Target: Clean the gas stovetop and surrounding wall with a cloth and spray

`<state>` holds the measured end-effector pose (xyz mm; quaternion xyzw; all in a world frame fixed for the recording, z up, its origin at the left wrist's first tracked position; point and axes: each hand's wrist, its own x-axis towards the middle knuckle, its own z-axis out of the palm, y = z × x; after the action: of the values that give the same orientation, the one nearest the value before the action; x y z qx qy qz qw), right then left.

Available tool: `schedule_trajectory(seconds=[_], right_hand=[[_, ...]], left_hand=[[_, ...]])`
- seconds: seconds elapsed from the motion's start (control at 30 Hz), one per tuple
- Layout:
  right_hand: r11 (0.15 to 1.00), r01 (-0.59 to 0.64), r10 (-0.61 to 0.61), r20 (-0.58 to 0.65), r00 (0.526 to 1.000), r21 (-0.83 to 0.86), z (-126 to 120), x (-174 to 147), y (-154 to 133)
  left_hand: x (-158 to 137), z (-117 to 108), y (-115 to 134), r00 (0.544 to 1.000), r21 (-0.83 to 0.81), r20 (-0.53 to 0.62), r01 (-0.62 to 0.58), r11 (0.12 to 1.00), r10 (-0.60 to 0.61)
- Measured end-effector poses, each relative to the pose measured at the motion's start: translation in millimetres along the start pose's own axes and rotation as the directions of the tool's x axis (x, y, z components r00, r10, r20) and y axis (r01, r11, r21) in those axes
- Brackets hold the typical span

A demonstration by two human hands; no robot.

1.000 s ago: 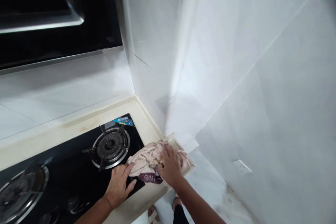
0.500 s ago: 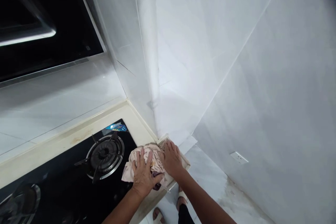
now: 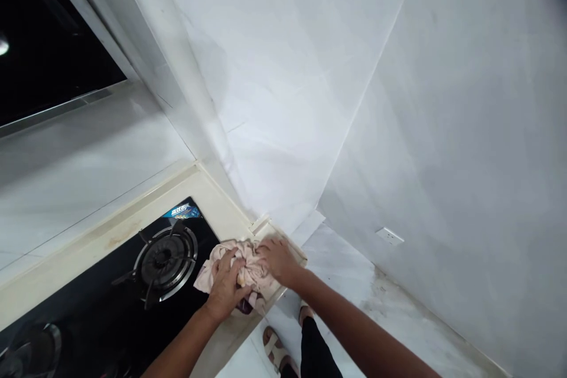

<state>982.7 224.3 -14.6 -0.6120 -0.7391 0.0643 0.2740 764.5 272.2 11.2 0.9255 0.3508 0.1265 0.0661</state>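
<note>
Left hand (image 3: 225, 286) and right hand (image 3: 278, 260) on cloth (image 3: 253, 270), near the surface's (image 3: 219, 204) right edge
Fingers spread, grasp unclear; cloth overlaps hob (image 3: 95, 301), burner (image 3: 165, 258) nearby.

A pale-pink, purple-patched fabric cloth (image 3: 253, 270) lies bunched across the edges of a flat, glossy black stovetop (image 3: 95, 301) and cream countertop (image 3: 224, 208).

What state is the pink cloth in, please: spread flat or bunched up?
Bunched up: the pink cloth is gathered into creased folds between the left hand and the right hand, rather than lying smooth.
</note>
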Motion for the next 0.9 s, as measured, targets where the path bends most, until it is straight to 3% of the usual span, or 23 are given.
schedule_trajectory(seconds=[0.13, 0.23, 0.33, 0.43, 0.53, 0.63, 0.73, 0.8, 0.9], right_hand=[[0.991, -0.119, 0.117, -0.042, 0.992, -0.06, -22.7, 22.8, 37.4], [0.978, -0.196, 0.19, -0.095, 0.977, -0.067, -21.7, 30.2, 44.1], [0.968, -0.241, 0.231, -0.125, 0.965, -0.073, -3.9, 26.0, 23.4], [0.962, -0.27, 0.262, -0.147, 0.954, -0.035, 17.8, 16.6, -6.1], [0.986, -0.127, 0.138, -0.106, 0.985, 0.107, 30.8, 7.4, -23.5], [0.929, -0.028, 0.068, -0.096, 0.993, 0.368, 34.1, 1.4, -25.6], [0.845, -0.076, 0.151, -0.1, 0.983, 0.529, 30.6, -1.2, -23.7], [0.796, -0.137, 0.244, -0.106, 0.964, 0.589, 24.9, -2.4, -26.9], [0.581, -0.183, 0.401, -0.083, 0.912, 0.793, 13.7, -3.8, -41.5]], left_hand=[[35.3, 11.8, 12.9, 0.99, -0.117, -0.103, 0.08, 0.99, -0.092], [47.2, 19.8, 25.7, 0.981, -0.181, -0.174, 0.053, 0.982, -0.085], [33.9, 20.8, 34.7, 0.983, -0.07, -0.176, 0.047, 0.996, -0.059], [8.9, 16.9, 37.9, 0.975, 0.092, -0.178, 0.154, 0.984, -0.136], [-9.8, 9.5, 36.1, 0.979, 0.087, -0.156, 0.145, 0.986, -0.13], [-15.2, -1.5, 31.4, 0.986, -0.073, -0.14, 0.082, 0.994, -0.092], [-9.8, -17.3, 26.2, 0.97, -0.314, -0.139, 0.145, 0.938, -0.197], [-2.8, -32.5, 24.0, 0.93, -0.502, -0.122, 0.243, 0.83, -0.346], [11.9, -64.5, 25.9, 0.848, -0.691, -0.093, 0.322, 0.647, -0.522]])
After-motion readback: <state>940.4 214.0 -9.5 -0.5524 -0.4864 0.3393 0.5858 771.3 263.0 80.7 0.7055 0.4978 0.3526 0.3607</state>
